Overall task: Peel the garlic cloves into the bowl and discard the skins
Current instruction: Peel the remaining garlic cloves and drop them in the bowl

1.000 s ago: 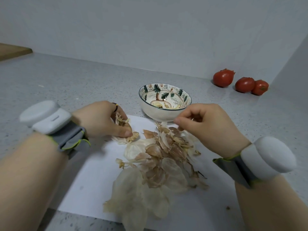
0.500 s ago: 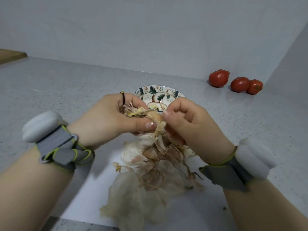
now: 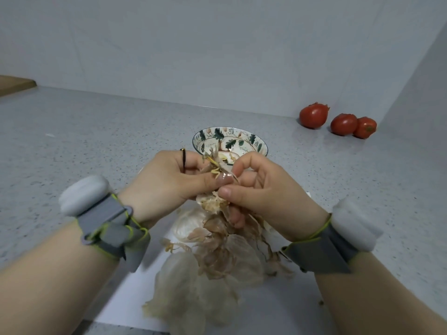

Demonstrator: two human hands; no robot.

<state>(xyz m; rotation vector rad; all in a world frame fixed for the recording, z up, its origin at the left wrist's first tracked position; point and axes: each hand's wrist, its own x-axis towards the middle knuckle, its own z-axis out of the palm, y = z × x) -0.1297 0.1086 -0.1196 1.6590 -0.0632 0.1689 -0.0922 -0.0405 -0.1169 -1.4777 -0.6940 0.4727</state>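
Garlic clove (image 3: 223, 181) pinched between both thumbs, above the skin pile: left hand (image 3: 169, 180) grips its root end, right hand (image 3: 261, 189) pinches the skin. Skin pile (image 3: 217, 267) sits on white sheet (image 3: 278, 310) at the bench's near edge. Patterned bowl (image 3: 244, 141) stands just behind the hands, peeled pieces inside. Bench (image 3: 96, 131) is grey speckled stone. Three tomatoes (image 3: 343, 123) in far right corner. Plain grey walls. Wooden board (image 3: 14, 83) at far left edge.
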